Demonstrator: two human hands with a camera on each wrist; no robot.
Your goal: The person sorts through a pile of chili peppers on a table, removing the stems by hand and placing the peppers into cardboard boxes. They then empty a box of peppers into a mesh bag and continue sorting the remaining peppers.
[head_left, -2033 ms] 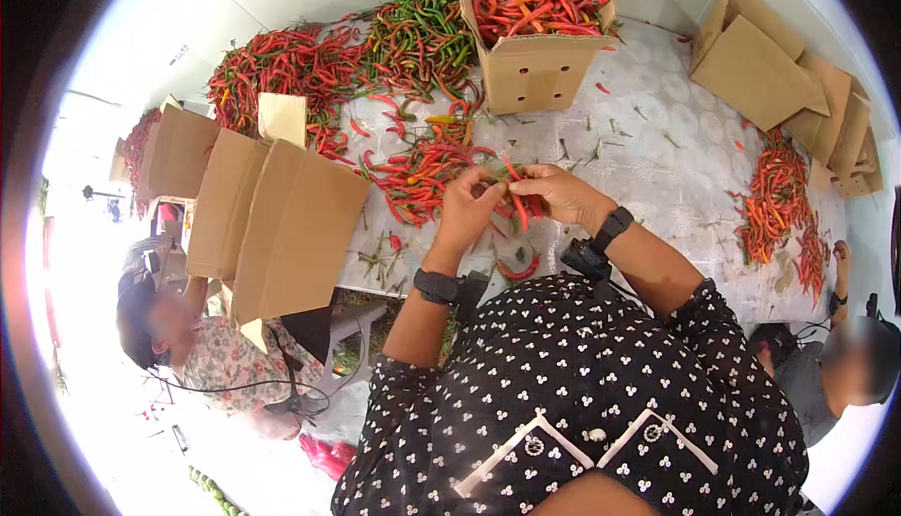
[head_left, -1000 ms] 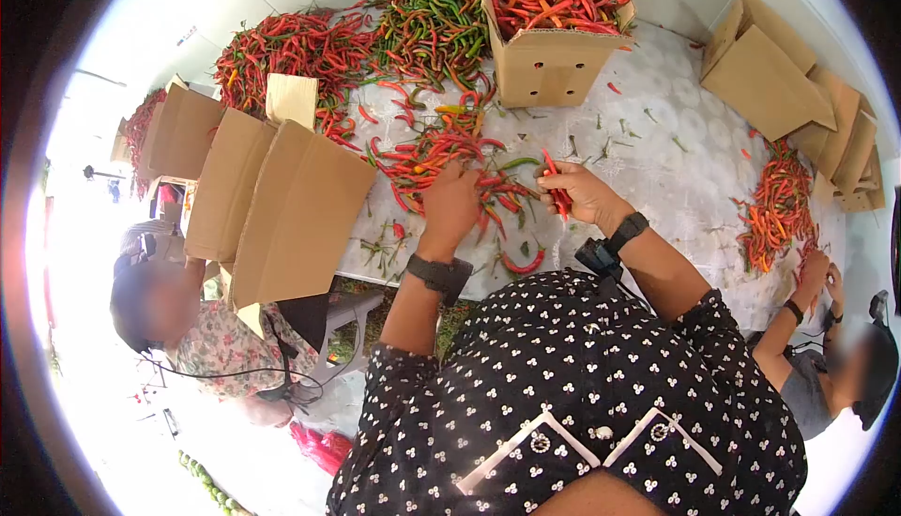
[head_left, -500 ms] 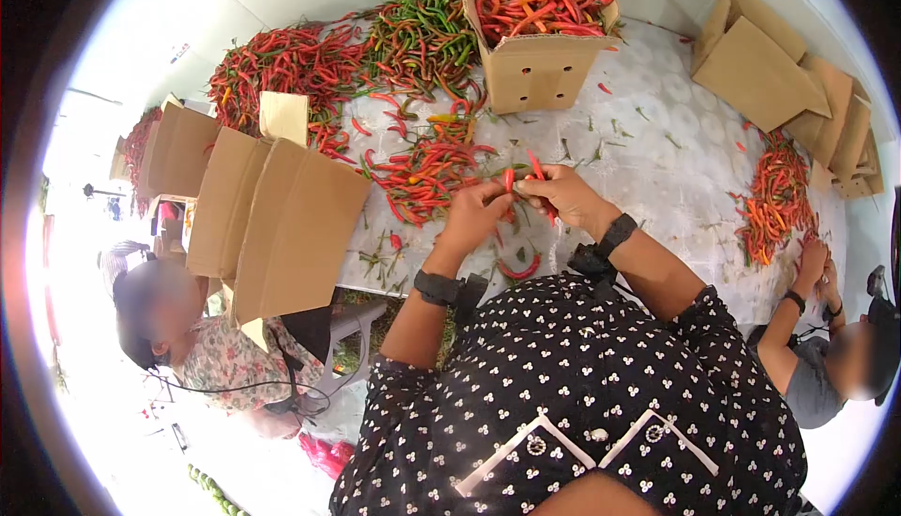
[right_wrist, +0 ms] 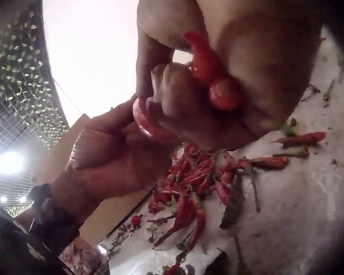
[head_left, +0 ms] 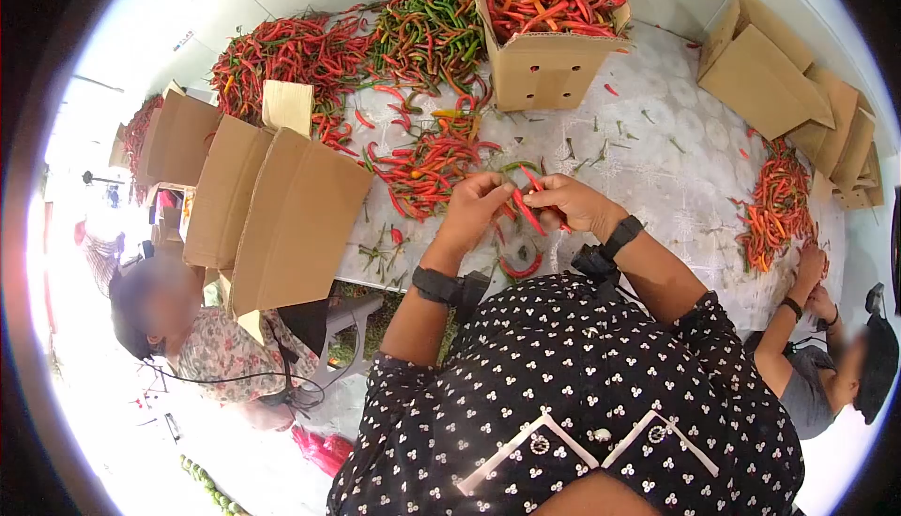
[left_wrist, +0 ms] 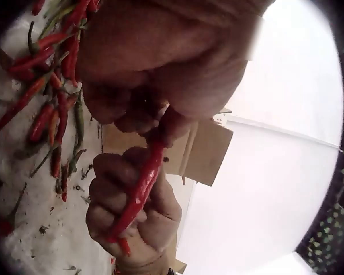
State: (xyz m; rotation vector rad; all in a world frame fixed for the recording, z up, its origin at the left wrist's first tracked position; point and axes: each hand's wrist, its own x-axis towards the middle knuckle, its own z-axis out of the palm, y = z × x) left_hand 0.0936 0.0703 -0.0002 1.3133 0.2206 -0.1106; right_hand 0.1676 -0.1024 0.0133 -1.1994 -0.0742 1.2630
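Between the two hands, in the head view, is a red chili [head_left: 527,213]. The left hand [head_left: 472,215] pinches its upper end with thumb and fingertips, as the left wrist view of that chili [left_wrist: 139,195] shows. Close beside it, the right hand [head_left: 584,208] has its fingers curled round other red chilies [right_wrist: 209,71] held against the palm. The right fingertips meet or nearly meet the pinched chili; exact contact is unclear. A loose pile of red chilies [head_left: 419,178] lies just beyond the left hand.
A carton [head_left: 535,80] full of red chilies stands at the back. Green chilies [head_left: 432,36] and a larger red heap [head_left: 282,56] lie back left. Cardboard boxes [head_left: 298,225] stand at left, others [head_left: 765,80] at right. People sit on both sides. Cut stems lie scattered.
A second ago the left hand was over the pile; it has come back beside the right hand, now pinching a chili. Since half a second ago that chili has tilted. The right hand still holds its chilies.
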